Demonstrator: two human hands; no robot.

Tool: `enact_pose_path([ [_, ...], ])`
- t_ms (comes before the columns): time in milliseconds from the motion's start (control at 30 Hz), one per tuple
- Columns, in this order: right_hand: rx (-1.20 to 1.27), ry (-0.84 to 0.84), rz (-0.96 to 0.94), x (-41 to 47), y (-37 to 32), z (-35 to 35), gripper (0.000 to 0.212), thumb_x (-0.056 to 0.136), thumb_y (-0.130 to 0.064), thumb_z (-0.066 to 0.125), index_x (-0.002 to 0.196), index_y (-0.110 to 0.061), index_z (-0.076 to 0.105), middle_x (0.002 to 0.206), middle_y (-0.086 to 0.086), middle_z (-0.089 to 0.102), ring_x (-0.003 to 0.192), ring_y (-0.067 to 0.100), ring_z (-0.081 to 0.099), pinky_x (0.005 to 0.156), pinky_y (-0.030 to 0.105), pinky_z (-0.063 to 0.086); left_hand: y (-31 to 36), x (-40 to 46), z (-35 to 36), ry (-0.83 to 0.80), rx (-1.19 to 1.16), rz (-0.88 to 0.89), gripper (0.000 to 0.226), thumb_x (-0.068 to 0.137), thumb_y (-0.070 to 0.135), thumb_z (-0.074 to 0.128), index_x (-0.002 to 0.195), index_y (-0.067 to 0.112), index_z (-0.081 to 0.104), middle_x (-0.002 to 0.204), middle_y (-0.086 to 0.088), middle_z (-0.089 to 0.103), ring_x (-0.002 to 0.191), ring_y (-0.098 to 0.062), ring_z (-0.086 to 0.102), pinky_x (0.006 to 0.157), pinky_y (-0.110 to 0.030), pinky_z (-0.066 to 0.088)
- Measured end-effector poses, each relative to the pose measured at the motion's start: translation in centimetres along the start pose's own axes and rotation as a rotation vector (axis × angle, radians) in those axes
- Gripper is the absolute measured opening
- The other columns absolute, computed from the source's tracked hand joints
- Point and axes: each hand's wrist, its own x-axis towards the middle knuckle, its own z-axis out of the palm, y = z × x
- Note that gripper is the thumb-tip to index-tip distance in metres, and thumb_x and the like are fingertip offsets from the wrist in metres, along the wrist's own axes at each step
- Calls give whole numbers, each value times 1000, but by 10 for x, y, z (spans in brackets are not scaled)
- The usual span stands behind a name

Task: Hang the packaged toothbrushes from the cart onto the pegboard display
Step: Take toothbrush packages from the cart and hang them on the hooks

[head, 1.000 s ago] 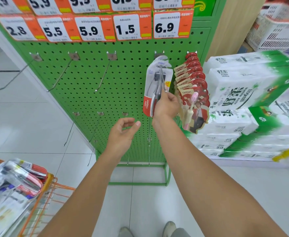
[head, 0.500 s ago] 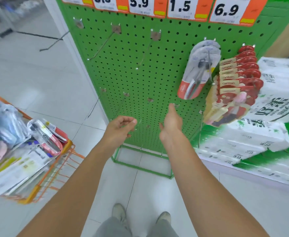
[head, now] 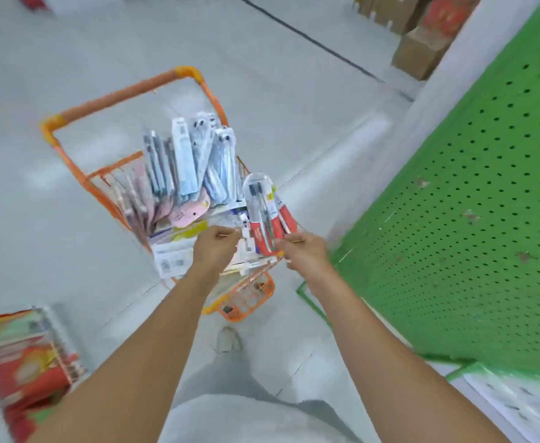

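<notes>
1. Orange wire cart point(head: 70, 161) on the pale floor point(head: 22, 219), filled with packaged toothbrushes point(head: 192, 161); blue-white packs stand upright toward its handle end, pink packs lie below them.
2. Red-and-clear toothbrush pack point(head: 264, 215), upright at the cart's near right corner.
3. Right hand point(head: 305, 252), fingers curled at the lower edge of the red pack; motion blur prevents telling whether it grips.
4. Left hand point(head: 216, 247), fingers pinched together over flat packs in the cart; grasp cannot be told.
5. Green pegboard display point(head: 473, 235), at right, beside the cart.
</notes>
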Motion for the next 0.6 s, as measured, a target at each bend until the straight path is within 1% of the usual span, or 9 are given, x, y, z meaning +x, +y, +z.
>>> enact_pose_path([
  [33, -53, 30, -37, 13, -4, 20, 40, 65, -41, 85, 95, -19, 70, 86, -5, 72, 77, 13, 68, 82, 38, 60, -1, 10, -16, -8, -3, -19, 10, 83, 27, 73, 81, 21, 65, 79, -6, 68, 63, -19, 62, 65, -30, 44],
  [67, -93, 53, -77, 24, -9, 38, 38, 67, -41, 83, 95, -20, 68, 83, -12, 70, 75, 6, 67, 79, 31, 58, -2, 21, -29, -19, -3, -38, 8, 87, 25, 72, 86, 21, 65, 83, -7, 69, 66, -19, 62, 64, -29, 44],
  [100, -132, 79, -101, 33, -15, 51, 28, 75, -35, 81, 94, -22, 65, 78, -16, 67, 70, -2, 63, 70, 21, 52, -1, 28, -39, -37, -11, -49, 8, 89, 24, 72, 91, 20, 65, 85, -7, 69, 69, -20, 62, 65, -30, 46],
  [133, -157, 115, -104, 42, -21, 59, 19, 82, -27, 77, 92, -24, 61, 78, -17, 63, 69, -4, 61, 63, 18, 44, 1, 35, -46, -58, -24, -58, 9, 90, 24, 71, 94, 20, 65, 87, -7, 70, 73, -20, 63, 67, -32, 47],
  [200, -220, 187, -92, 63, -29, 66, 16, 86, -23, 72, 96, -21, 59, 89, -5, 66, 83, 13, 66, 67, 24, 40, 3, 48, -52, -101, -44, -54, 9, 91, 25, 71, 97, 22, 64, 93, -6, 70, 79, -21, 65, 72, -35, 50],
  [267, -296, 233, -27, 89, -27, 68, 30, 88, -27, 70, 112, -13, 59, 107, 4, 65, 99, 26, 64, 77, 29, 42, 7, 58, -51, -152, -20, -51, 9, 93, 26, 68, 100, 23, 63, 100, -2, 70, 85, -18, 68, 78, -35, 53],
  [300, -332, 231, 3, 98, -27, 67, 33, 89, -27, 69, 116, -11, 58, 109, 5, 63, 102, 28, 63, 79, 31, 43, 8, 61, -50, -178, -5, -54, 11, 94, 27, 67, 103, 22, 64, 102, 0, 70, 87, -16, 68, 79, -34, 54],
  [467, -425, 164, 50, 128, -22, 67, 24, 94, -25, 67, 112, -9, 68, 111, 4, 67, 99, 23, 61, 91, 33, 48, 13, 73, -32, -242, 30, -83, 17, 95, 29, 66, 108, 19, 64, 106, 1, 69, 96, -18, 69, 85, -37, 56],
  [600, -391, 203, 19, 141, -11, 60, 7, 94, -18, 66, 97, -15, 71, 101, 1, 72, 86, 17, 63, 77, 27, 45, 14, 88, -15, -247, 39, -96, 9, 95, 28, 67, 101, 22, 63, 99, 2, 68, 88, -16, 66, 81, -36, 56],
])
